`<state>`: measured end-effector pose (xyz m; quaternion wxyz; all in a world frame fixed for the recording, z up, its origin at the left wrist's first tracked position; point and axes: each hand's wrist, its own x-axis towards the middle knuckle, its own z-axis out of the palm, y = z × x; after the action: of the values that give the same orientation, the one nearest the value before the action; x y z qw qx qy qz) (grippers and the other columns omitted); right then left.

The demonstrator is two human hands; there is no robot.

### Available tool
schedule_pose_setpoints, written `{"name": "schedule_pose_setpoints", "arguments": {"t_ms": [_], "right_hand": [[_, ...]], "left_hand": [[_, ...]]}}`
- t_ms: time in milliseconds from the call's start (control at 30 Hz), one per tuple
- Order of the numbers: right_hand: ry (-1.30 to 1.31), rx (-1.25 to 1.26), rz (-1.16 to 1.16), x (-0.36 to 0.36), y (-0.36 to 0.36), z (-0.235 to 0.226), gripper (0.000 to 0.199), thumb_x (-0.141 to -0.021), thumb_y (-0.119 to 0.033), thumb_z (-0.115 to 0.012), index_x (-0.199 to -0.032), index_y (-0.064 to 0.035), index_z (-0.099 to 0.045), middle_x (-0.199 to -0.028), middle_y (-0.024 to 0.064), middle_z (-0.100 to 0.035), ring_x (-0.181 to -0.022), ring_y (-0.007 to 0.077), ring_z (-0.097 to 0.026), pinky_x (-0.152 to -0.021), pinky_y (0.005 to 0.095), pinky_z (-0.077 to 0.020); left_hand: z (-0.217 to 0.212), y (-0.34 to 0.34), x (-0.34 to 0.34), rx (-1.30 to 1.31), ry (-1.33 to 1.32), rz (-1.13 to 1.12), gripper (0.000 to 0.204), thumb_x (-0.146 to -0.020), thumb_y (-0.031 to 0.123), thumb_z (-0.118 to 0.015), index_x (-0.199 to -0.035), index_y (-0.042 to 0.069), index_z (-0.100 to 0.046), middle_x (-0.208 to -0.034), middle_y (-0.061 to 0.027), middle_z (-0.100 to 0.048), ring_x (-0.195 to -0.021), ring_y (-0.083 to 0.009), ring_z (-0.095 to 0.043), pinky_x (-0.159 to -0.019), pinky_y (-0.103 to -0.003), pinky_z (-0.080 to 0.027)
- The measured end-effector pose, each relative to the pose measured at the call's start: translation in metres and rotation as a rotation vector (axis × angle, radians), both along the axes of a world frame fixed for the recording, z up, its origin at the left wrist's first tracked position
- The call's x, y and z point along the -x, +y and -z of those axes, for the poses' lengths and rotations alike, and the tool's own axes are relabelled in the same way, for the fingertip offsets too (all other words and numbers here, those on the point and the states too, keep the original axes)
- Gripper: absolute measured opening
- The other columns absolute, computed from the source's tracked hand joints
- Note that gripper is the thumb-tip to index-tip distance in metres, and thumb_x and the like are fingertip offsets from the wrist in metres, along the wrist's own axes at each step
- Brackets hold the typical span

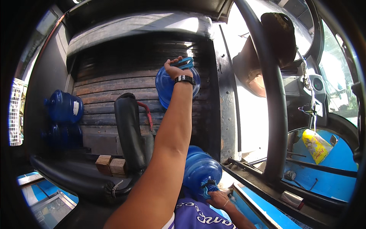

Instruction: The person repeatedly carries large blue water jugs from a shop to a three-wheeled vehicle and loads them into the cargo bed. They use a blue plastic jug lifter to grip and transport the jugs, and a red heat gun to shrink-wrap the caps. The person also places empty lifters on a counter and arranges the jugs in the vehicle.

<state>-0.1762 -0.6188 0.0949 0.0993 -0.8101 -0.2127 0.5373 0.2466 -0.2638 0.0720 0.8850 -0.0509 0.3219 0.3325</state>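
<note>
I take the wooden truck bed (114, 82) as my landmark, a floor of dark, worn planks with sun falling across its far end. At the bed's left edge I see a white mesh panel (15, 114), and just inside it two blue jugs (64, 107) lie stacked against the dark side wall. Nearer me, along the bed's near edge, runs a thick black tube (72, 177), with two small wood blocks (110, 166) sitting just behind it. Beside the blocks a black padded seat back (129, 129) stands upright on the planks, a red strap hanging at its right side.

My left hand (176, 68) reaches far out over the middle of the bed; its grip is closed around the handle of a blue jug (169, 86) that lies against the planks. A black watch (184, 79) sits on that wrist. Below the bed's near edge, close to my chest, my right hand (218, 198) has its grip wrapped around the neck of a second jug (200, 168).

Right of the bed rises a rusty steel post (225, 95), then a thick black bar (272, 95) curving downward. Past the bar I see a blue metal panel (328, 168) with a yellow packet (315, 145) hanging over it.
</note>
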Motion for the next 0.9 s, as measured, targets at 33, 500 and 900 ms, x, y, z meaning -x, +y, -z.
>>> {"name": "schedule_pose_setpoints", "arguments": {"t_ms": [33, 500, 900], "right_hand": [[-0.078, -0.044, 0.025, -0.006, 0.005, -0.003, 0.031, -0.084, -0.036, -0.069, -0.098, -0.0076, -0.069, -0.087, 0.0202, -0.073, -0.085, 0.0400, -0.071, -0.078, 0.0510, -0.0546], [-0.474, -0.417, 0.868, -0.264, 0.112, -0.004, 0.024, -0.077, -0.020, -0.066, -0.086, 0.0026, -0.069, -0.072, 0.0173, -0.069, -0.070, 0.0260, -0.071, -0.066, 0.0414, -0.0527], [-0.775, -0.291, 0.874, -0.238, 0.139, 0.015, 0.024, -0.078, -0.015, -0.071, -0.090, 0.0022, -0.059, -0.072, 0.0144, -0.063, -0.064, 0.0264, -0.064, -0.062, 0.0384, -0.0514]], "left_hand": [[0.002, 0.000, 0.001, -0.051, 0.021, -0.040, 0.014, -0.093, 0.026, -0.057, -0.088, 0.013, -0.054, -0.082, -0.0047, -0.064, -0.090, -0.0292, -0.067, -0.091, -0.048, -0.050], [0.060, 0.222, 0.237, -2.519, 1.554, 0.872, 0.058, -0.078, 0.046, -0.081, -0.123, 0.011, -0.068, -0.130, -0.0125, -0.061, -0.124, -0.0312, -0.058, -0.102, -0.041, -0.047], [0.042, 0.204, 0.240, -1.433, 1.812, 0.877, 0.085, -0.073, 0.055, -0.082, -0.139, 0.012, -0.049, -0.141, -0.0143, -0.053, -0.122, -0.0384, -0.058, -0.100, -0.050, -0.050]]}}
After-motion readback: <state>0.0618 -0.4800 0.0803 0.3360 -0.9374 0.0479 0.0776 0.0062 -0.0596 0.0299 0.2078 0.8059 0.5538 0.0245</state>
